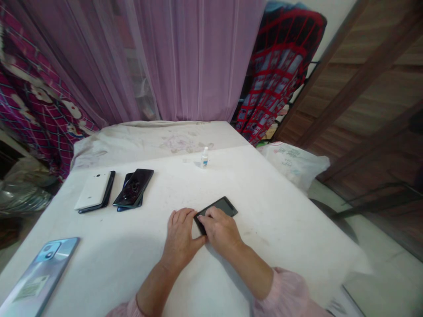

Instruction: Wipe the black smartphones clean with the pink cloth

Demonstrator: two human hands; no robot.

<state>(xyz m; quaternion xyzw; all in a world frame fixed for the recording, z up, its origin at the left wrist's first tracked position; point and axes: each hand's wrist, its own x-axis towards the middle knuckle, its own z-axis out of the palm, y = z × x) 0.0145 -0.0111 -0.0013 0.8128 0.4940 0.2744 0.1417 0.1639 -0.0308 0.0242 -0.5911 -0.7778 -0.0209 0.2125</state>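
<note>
So the left hand is kinda spread flat, steadying a black phone on the white table; the right hand rests on its screen, fingers curled.

Soft, fairly even light; faint shadows, edges stretched and perhaps blurred.

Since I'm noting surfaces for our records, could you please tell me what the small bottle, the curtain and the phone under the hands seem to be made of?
The small bottle looks like smooth white plastic, given its moulded nozzle shape. The curtain seems a thin synthetic fabric, judging by its soft folds and faint sheen. The phone shows a dark, glossy front, probably glass; its frame material is unclear.
</note>
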